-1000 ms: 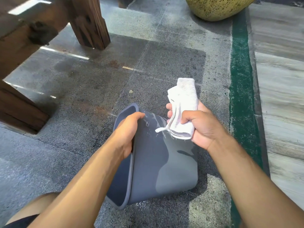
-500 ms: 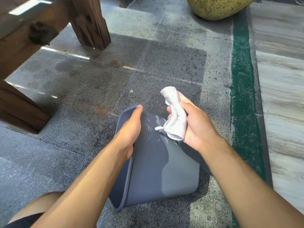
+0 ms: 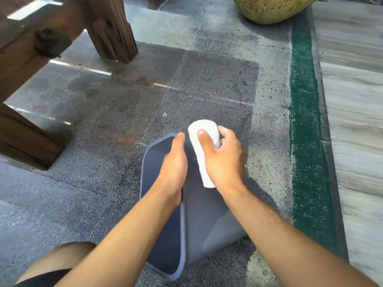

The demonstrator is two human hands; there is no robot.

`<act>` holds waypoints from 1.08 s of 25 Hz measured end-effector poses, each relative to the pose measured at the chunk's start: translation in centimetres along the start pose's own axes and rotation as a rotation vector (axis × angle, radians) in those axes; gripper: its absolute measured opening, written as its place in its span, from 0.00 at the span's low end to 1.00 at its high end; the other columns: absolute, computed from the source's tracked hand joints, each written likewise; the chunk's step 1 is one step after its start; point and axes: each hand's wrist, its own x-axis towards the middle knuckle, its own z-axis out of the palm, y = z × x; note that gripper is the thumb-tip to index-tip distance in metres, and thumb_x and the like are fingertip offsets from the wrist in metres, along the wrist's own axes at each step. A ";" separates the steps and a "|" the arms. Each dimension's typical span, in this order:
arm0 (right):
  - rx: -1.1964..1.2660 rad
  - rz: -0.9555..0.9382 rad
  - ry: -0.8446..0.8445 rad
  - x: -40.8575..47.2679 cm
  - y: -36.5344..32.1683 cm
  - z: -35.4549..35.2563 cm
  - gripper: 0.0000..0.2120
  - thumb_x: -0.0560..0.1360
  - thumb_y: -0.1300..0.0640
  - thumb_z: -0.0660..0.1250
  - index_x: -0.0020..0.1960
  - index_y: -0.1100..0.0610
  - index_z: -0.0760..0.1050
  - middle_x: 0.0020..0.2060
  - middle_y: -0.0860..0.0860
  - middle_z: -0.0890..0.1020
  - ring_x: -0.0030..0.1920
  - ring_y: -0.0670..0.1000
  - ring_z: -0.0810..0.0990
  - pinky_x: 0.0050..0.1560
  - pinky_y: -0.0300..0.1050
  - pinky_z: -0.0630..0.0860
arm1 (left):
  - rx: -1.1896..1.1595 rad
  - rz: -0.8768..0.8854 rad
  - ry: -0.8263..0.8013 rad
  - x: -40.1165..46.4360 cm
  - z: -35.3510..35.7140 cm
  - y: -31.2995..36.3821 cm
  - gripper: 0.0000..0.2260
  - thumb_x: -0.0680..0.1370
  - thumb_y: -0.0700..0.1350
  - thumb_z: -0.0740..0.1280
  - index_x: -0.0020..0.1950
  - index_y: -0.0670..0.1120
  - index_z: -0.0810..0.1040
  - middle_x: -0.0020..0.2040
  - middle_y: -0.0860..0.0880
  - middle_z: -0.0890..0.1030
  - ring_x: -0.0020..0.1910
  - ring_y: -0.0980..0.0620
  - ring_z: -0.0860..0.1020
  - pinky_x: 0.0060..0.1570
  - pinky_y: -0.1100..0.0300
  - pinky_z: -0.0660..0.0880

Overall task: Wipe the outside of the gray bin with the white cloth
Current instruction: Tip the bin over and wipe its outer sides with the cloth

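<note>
The gray bin (image 3: 209,220) lies on its side on the stone floor, its open mouth facing left. My left hand (image 3: 173,168) grips the bin's rim near the far end, fingers over the edge. My right hand (image 3: 222,160) holds the folded white cloth (image 3: 204,141) and presses it flat on the bin's upward-facing outer wall, close to the far rim. The thumb lies across the cloth. The far edge of the bin under the cloth is hidden.
Dark wooden furniture legs (image 3: 112,30) stand at the upper left. A large yellow speckled pot (image 3: 271,7) sits at the top. A green painted strip (image 3: 304,129) and a raised pale slab (image 3: 352,121) run along the right. My knee (image 3: 62,259) shows at bottom left.
My right hand has lowered the cloth from above the bin onto its outer wall and moved it toward the far rim. My left hand has shifted its grip along the rim.
</note>
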 end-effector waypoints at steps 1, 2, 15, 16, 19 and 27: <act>0.006 -0.001 0.019 -0.1 -0.1 0.2 0.24 0.73 0.37 0.70 0.64 0.49 0.75 0.52 0.46 0.84 0.56 0.56 0.81 0.56 0.51 0.75 | 0.022 0.003 0.024 -0.2 0.4 -0.2 0.32 0.71 0.73 0.58 0.57 0.51 0.86 0.49 0.51 0.89 0.48 0.52 0.87 0.48 0.53 0.82; 0.018 0.002 0.027 -0.2 -0.2 0.5 0.20 0.74 0.37 0.69 0.60 0.48 0.74 0.48 0.45 0.82 0.54 0.56 0.81 0.52 0.49 0.74 | 0.041 0.023 0.041 -0.2 0.8 -0.4 0.34 0.69 0.73 0.57 0.57 0.50 0.85 0.49 0.51 0.90 0.49 0.52 0.87 0.55 0.50 0.81; -0.031 -0.119 -0.082 -1.0 0.3 1.8 0.15 0.81 0.46 0.61 0.67 0.39 0.73 0.53 0.50 0.73 0.56 0.56 0.78 0.53 0.45 0.70 | 0.197 0.167 0.144 -0.3 0.7 -0.7 0.33 0.66 0.76 0.49 0.39 0.58 0.88 0.36 0.48 0.89 0.37 0.51 0.87 0.50 0.47 0.83; -0.046 -0.106 -0.084 -0.7 0.4 1.8 0.15 0.81 0.46 0.60 0.66 0.40 0.75 0.51 0.50 0.72 0.55 0.56 0.78 0.55 0.46 0.72 | 0.226 0.175 0.157 -0.4 0.8 -0.8 0.34 0.67 0.76 0.48 0.38 0.58 0.87 0.34 0.47 0.88 0.34 0.53 0.86 0.47 0.49 0.82; -0.103 -0.090 -0.074 -0.4 0.8 2.0 0.13 0.82 0.47 0.59 0.60 0.46 0.80 0.48 0.53 0.73 0.52 0.59 0.78 0.55 0.51 0.73 | 0.287 0.214 0.223 -0.6 0.8 -0.9 0.33 0.70 0.75 0.46 0.32 0.60 0.86 0.28 0.52 0.86 0.27 0.60 0.82 0.38 0.55 0.75; -0.168 -0.076 -0.044 0.2 1.8 2.6 0.15 0.83 0.49 0.57 0.58 0.52 0.80 0.50 0.54 0.73 0.52 0.60 0.77 0.52 0.51 0.70 | 0.375 0.390 0.235 0.0 0.2 -1.3 0.34 0.76 0.73 0.52 0.20 0.51 0.72 0.18 0.55 0.72 0.19 0.59 0.66 0.22 0.65 0.63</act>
